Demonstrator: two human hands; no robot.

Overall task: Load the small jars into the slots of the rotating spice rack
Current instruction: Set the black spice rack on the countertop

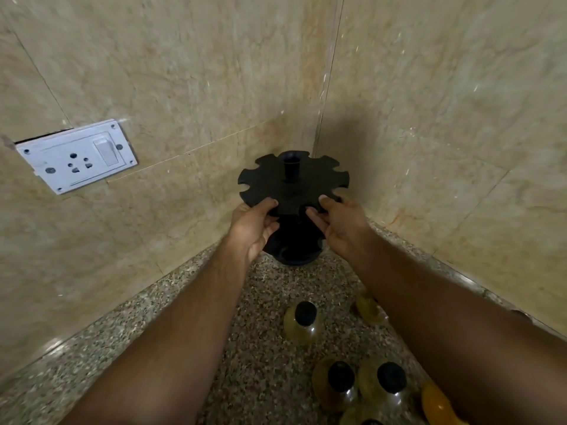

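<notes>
A black rotating spice rack [293, 179] stands in the corner of the counter, with a notched top disc, a centre post and a round base; its slots hold nothing. My left hand [254, 228] grips the front left edge of the disc, thumb on top. My right hand [340, 225] grips the front right edge the same way. Several small clear jars with black lids stand nearer to me: one [302, 322] in the middle, two [339, 384] [389, 383] side by side lower down, another [368, 308] partly hidden behind my right forearm.
Speckled granite counter [267, 302] runs into a corner of beige marble walls [184, 87]. A white socket and switch plate [76, 156] sits on the left wall. An orange object [437, 403] lies at the bottom right beside the jars.
</notes>
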